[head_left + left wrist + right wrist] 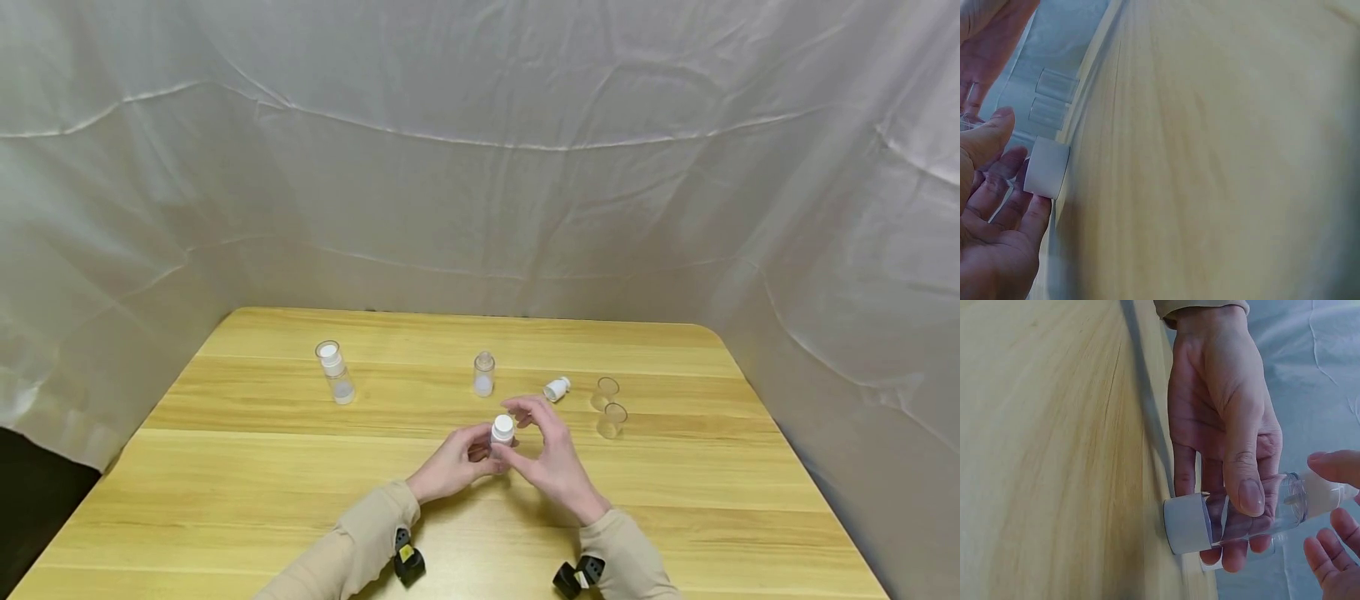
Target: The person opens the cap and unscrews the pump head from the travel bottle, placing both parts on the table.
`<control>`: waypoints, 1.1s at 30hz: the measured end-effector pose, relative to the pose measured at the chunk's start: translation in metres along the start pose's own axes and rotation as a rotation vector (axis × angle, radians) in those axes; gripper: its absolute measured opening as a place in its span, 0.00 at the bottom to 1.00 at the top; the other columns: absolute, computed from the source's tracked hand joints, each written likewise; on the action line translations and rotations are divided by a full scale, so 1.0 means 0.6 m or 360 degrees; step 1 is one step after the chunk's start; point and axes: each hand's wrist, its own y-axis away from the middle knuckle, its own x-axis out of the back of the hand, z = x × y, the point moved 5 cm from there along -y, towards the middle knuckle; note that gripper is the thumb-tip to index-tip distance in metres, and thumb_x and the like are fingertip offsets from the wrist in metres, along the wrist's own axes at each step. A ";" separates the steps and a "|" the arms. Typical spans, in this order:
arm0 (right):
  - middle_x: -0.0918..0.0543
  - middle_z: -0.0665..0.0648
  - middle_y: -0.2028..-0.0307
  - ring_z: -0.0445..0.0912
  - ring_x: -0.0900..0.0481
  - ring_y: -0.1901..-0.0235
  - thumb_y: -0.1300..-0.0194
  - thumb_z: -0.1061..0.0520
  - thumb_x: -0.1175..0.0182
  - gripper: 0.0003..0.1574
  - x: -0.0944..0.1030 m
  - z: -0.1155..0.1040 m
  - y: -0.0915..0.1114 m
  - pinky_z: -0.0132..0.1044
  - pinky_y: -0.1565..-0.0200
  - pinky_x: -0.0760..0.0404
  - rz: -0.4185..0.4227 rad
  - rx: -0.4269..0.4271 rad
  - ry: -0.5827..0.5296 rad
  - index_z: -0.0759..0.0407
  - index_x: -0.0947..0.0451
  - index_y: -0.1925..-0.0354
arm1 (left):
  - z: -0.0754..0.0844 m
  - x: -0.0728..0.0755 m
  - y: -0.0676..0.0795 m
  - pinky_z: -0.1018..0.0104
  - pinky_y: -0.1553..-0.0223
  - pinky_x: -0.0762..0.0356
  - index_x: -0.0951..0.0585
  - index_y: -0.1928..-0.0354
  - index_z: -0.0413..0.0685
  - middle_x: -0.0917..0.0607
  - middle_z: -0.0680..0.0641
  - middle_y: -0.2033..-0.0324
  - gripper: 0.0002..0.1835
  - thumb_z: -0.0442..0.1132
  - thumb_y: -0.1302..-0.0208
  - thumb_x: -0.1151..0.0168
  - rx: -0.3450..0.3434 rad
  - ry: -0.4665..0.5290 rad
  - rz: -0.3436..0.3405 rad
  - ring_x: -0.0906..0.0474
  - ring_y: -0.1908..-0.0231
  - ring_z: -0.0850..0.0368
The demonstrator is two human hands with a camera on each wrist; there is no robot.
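My left hand (450, 464) grips a clear bottle with a white top (503, 428) upright above the table. In the right wrist view, the thumb and fingers of that hand wrap the clear middle, above the bottle's white base (1187, 525). The left wrist view also has the white base (1046, 167) beside the left fingers. Around the bottle's top stands my right hand (557, 465), its fingers spread and loosely bent. Its thumb lies at the white upper part in the right wrist view, while its fingertips seem apart from it.
On the wooden table (262, 475) stand a tall clear bottle (342, 388) at left and a smaller clear bottle (483, 382) at centre. A white pump head (556, 389) lies right of it, near two clear caps (606, 395). Pale curtains (480, 200) surround the table.
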 end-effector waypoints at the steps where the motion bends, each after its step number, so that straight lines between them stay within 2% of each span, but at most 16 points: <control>1: 0.18 0.59 0.54 0.45 0.21 0.57 0.51 0.66 0.23 0.32 0.000 0.001 0.000 0.37 0.53 0.15 0.0020 -0.0003 0.0004 0.66 0.24 0.47 | 0.000 0.000 0.000 0.58 0.32 0.23 0.24 0.39 0.34 0.17 0.34 0.42 0.21 0.34 0.32 0.36 0.0006 -0.0001 0.0003 0.21 0.39 0.38; 8: 0.18 0.55 0.60 0.43 0.20 0.62 0.50 0.69 0.25 0.24 -0.003 0.002 0.002 0.35 0.56 0.12 0.0048 0.0000 -0.0024 0.61 0.22 0.55 | 0.001 0.000 0.000 0.61 0.31 0.24 0.25 0.36 0.36 0.19 0.37 0.38 0.24 0.35 0.32 0.35 0.0053 0.0001 -0.0001 0.22 0.37 0.41; 15: 0.17 0.59 0.54 0.45 0.19 0.55 0.45 0.70 0.29 0.25 -0.005 0.000 0.004 0.36 0.46 0.13 -0.0065 0.0003 -0.0102 0.62 0.22 0.48 | 0.000 0.000 0.002 0.56 0.31 0.24 0.26 0.36 0.33 0.18 0.34 0.40 0.24 0.33 0.32 0.37 0.0044 -0.0005 -0.0005 0.22 0.38 0.39; 20: 0.16 0.59 0.53 0.47 0.18 0.55 0.47 0.67 0.27 0.29 -0.006 0.000 0.004 0.36 0.48 0.14 -0.0033 -0.0002 -0.0049 0.64 0.23 0.46 | -0.001 -0.001 0.001 0.55 0.31 0.24 0.26 0.37 0.32 0.19 0.32 0.41 0.23 0.32 0.32 0.37 0.0030 0.0041 -0.0004 0.22 0.38 0.37; 25: 0.16 0.56 0.55 0.44 0.18 0.57 0.47 0.66 0.25 0.26 -0.006 0.000 0.003 0.34 0.52 0.13 0.0030 -0.0060 -0.0032 0.62 0.22 0.50 | 0.000 0.000 0.001 0.58 0.31 0.24 0.25 0.37 0.34 0.18 0.35 0.40 0.23 0.33 0.32 0.36 0.0052 0.0014 0.0014 0.22 0.38 0.39; 29: 0.17 0.57 0.56 0.43 0.18 0.56 0.46 0.68 0.27 0.23 -0.006 -0.002 0.002 0.33 0.49 0.12 0.0008 -0.0069 -0.0078 0.62 0.21 0.51 | 0.000 0.000 0.001 0.56 0.30 0.25 0.26 0.36 0.35 0.18 0.36 0.40 0.24 0.34 0.32 0.36 0.0067 -0.0002 0.0011 0.22 0.38 0.40; 33: 0.17 0.61 0.53 0.43 0.19 0.53 0.44 0.70 0.29 0.25 -0.007 -0.003 0.003 0.34 0.44 0.14 -0.0060 -0.0063 -0.0141 0.65 0.22 0.47 | -0.001 0.000 0.001 0.52 0.30 0.25 0.27 0.36 0.33 0.19 0.34 0.40 0.24 0.33 0.32 0.37 0.0040 0.0004 -0.0001 0.22 0.38 0.38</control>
